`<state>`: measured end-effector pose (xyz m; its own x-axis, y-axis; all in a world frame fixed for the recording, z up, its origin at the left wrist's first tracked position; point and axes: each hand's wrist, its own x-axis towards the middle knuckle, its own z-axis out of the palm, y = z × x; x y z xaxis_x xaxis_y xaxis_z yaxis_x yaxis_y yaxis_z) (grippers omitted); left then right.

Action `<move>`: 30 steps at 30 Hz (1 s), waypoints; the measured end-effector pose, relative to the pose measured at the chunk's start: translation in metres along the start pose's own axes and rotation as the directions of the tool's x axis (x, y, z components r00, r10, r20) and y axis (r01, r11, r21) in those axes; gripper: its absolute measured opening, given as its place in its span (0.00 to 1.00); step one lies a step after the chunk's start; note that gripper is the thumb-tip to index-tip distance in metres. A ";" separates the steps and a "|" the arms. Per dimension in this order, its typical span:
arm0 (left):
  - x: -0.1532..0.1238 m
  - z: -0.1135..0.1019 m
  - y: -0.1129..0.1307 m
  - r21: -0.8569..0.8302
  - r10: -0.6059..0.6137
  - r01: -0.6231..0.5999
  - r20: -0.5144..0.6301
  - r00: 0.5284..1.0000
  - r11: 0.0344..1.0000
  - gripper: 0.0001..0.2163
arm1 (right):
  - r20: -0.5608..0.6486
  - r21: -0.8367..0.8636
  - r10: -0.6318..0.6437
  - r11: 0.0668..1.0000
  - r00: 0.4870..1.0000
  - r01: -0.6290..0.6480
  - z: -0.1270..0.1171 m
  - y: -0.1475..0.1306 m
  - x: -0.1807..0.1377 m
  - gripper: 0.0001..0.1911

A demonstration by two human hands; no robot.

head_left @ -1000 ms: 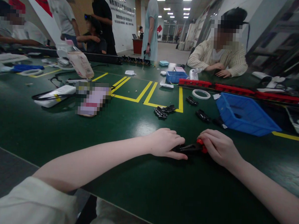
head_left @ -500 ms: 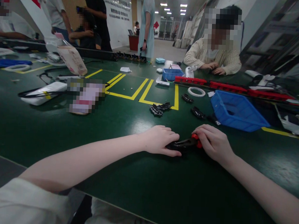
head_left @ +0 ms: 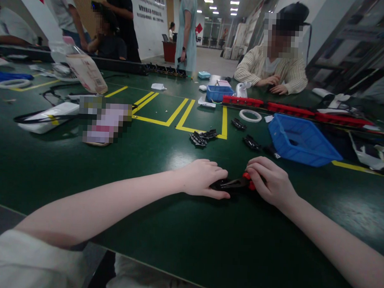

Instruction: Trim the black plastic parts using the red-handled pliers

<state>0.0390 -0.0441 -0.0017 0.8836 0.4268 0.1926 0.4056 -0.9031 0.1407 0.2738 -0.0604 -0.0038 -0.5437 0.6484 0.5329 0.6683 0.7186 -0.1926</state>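
On the green table (head_left: 181,245), my left hand (head_left: 200,177) curls over the left end of a flat black plastic part (head_left: 230,184) and presses it down. My right hand (head_left: 268,181) pinches a small red piece (head_left: 247,179) at the part's right end. Both hands are closed on this assembly, and the fingers hide much of it. More black parts lie beyond the hands: a cluster (head_left: 202,137) by the yellow tape, one part (head_left: 251,142) near the bin, and another part (head_left: 238,124) farther back.
A blue bin (head_left: 298,141) stands just right of the hands, with long red strips (head_left: 301,110) behind it. A white tape ring (head_left: 250,116) and a smaller blue bin (head_left: 218,93) sit farther back. A person in a striped shirt (head_left: 271,73) works across the table; others stand at far left.
The view has drifted slightly; both hands stay on the black part with the red piece, shifting a little left and away in the frame. Grip unchanged.
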 end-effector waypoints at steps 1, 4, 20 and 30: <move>0.000 0.000 0.000 0.004 -0.001 0.001 0.000 1.000 1.000 0.19 | -0.004 -0.004 -0.004 1.000 1.000 0.004 0.000 0.000 0.000 0.10; 0.000 0.000 0.001 0.012 0.000 0.000 0.005 1.000 1.000 0.19 | -0.004 -0.014 -0.017 1.000 1.000 0.017 0.000 0.000 0.000 0.10; -0.001 0.001 -0.001 0.003 0.004 -0.004 0.003 1.000 1.000 0.19 | -0.040 -0.029 0.001 1.000 0.999 -0.002 0.001 -0.001 0.002 0.11; 0.000 -0.001 0.000 0.018 -0.003 0.003 0.003 1.000 1.000 0.19 | -0.074 -0.043 0.031 0.999 0.997 -0.034 0.002 0.003 0.000 0.11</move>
<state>0.0387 -0.0446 -0.0009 0.8830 0.4294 0.1897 0.4124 -0.9026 0.1235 0.2748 -0.0578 -0.0061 -0.4837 0.6499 0.5862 0.7075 0.6846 -0.1752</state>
